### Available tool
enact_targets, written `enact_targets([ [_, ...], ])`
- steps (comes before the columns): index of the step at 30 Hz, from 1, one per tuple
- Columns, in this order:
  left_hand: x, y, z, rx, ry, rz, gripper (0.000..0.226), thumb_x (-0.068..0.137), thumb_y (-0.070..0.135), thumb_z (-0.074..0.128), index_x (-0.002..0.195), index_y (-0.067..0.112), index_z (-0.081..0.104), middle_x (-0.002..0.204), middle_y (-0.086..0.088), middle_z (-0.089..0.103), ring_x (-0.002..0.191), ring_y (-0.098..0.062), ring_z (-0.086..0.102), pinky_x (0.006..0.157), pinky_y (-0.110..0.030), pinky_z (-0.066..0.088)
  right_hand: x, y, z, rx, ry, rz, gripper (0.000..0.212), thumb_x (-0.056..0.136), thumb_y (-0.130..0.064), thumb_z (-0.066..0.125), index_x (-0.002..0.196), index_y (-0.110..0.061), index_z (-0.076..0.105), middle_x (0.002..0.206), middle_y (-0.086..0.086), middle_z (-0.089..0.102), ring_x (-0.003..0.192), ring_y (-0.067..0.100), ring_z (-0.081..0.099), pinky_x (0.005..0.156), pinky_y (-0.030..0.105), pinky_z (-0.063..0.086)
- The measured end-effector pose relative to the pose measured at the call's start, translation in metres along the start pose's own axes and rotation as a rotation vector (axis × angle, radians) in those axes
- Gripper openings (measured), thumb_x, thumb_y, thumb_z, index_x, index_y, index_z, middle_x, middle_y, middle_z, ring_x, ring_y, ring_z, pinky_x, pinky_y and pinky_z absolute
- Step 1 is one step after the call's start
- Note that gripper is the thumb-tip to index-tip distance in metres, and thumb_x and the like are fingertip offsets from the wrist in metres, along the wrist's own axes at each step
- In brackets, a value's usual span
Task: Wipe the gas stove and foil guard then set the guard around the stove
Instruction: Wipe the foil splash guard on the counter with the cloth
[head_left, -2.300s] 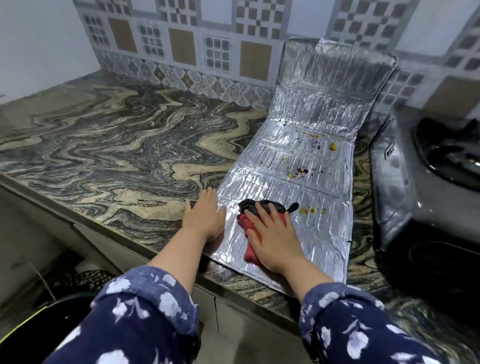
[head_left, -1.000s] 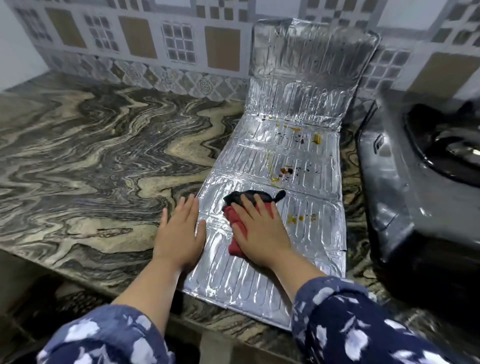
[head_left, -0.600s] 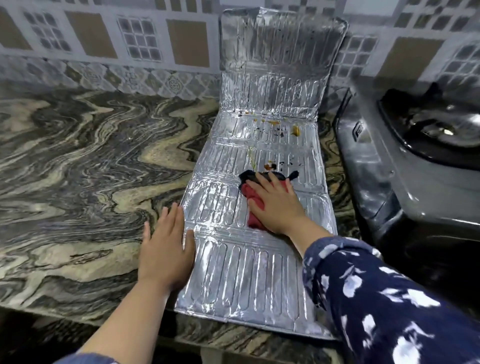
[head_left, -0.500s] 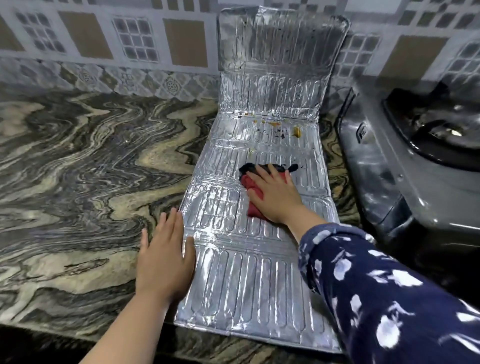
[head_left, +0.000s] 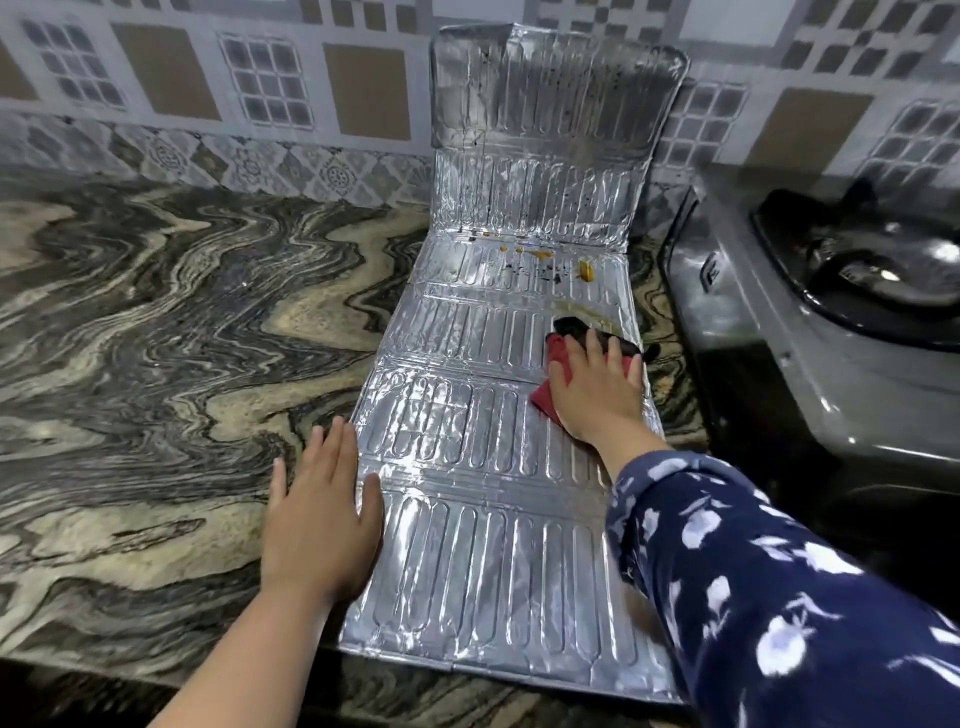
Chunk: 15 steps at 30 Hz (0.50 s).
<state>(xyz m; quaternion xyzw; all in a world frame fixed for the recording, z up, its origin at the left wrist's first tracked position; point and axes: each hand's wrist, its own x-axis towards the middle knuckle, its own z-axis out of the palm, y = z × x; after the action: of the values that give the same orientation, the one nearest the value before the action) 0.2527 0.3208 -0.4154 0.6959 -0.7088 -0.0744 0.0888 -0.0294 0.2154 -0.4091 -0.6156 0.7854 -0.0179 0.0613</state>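
Head cam, looking down at a kitchen counter (head_left: 156, 322) w/ swirled dark-and-tan marble pattern. A silver foil guard (head_left: 467, 545) lies unfolded flat across the counter; its far panel bends up and leans against the patterned tile wall (head_left: 270, 88). Yellow and dark food stains (head_left: 584, 270) dot the guard near the fold. Right hand (head_left: 597, 395), fingers straight and spread, presses a red-and-black cloth (head_left: 550, 358) flat onto the guard's right side, just below the stains. Left hand (head_left: 322, 519), open and flat, rests on the guard's left edge, palm partly on the counter. Gas stove (head_left: 831, 332), steel body w/ black burner top, sits just beside the guard on the right. Right sleeve (head_left: 769, 597) is navy w/ white floral print.
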Motion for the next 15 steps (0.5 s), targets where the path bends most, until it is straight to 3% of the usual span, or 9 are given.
enact_targets([
  [8,0.000,0.001,-0.002,-0.007,-0.037,0.008,0.061,0.098,0.042,0.015,0.152,0.016,0.000,0.160,0.006,-0.002,0.147,-0.011,-0.006,0.120,-0.043,-0.002,-0.098,-0.005,0.003,0.032,-0.029,-0.129,0.065,0.096,-0.055,0.016,0.153,-0.027,0.004,0.162,0.000,-0.005,0.148,0.029,-0.011,0.119,0.049,-0.007],
  [15,0.002,-0.003,-0.003,0.013,-0.077,0.005,0.061,0.098,0.042,0.015,0.151,0.016,0.002,0.160,0.006,-0.001,0.147,-0.010,-0.006,0.119,-0.044,-0.003,-0.128,0.014,0.003,0.036,-0.096,-0.328,0.063,0.094,-0.059,0.014,0.151,-0.036,-0.001,0.162,-0.004,-0.008,0.148,0.026,-0.012,0.119,0.049,-0.005],
])
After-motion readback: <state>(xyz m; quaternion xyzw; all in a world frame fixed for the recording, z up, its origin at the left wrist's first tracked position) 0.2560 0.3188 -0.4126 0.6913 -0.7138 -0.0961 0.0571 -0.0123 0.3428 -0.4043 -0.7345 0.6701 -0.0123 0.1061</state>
